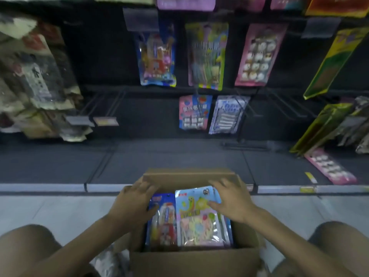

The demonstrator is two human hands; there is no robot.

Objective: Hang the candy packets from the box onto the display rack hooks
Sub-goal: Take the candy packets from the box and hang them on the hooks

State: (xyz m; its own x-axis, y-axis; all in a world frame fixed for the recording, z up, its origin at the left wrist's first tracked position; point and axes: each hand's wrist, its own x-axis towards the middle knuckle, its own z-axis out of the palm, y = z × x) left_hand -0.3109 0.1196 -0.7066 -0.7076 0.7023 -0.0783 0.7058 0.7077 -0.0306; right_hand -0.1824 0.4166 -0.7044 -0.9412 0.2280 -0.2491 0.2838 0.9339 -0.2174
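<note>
Box: a brown cardboard box (195, 260) stands open on the pale floor (60, 206) at the lower middle of the frame, between the person's knees, its far flap upright.
Packets in the box: a blue candy packet (162, 224) lies on the left and a light-blue packet with yellow print (197, 214) on the right, just beside each other; more packets lie stacked under them.
Left hand (135, 200): lies over the box's left rim, fingers loosely stretched toward the far flap, thumb down by the top of the blue candy packet; it clasps nothing.
Right hand (232, 202): spread flat on the upper right corner of the light-blue packet, thumb on its face, fingers reaching its top edge, not closed round it.
Hands together or apart: apart, one at each side of the box.
Display rack: dark, filling the upper half of the frame; bare hooks (103, 104) jut out at middle left.
Already hanging, upper row: a blue hung packet (156, 58), a yellow-and-purple packet (206, 56) and a pink packet (259, 54).
Already hanging, lower row: a pink-and-blue packet (194, 111) just beside a blue-and-white packet (227, 114).
Bottom shelf (159, 160): dark; a loose pink packet (329, 166) lies on it at the right.
Sharpness: the picture is blurred, so print on the packets cannot be read.
</note>
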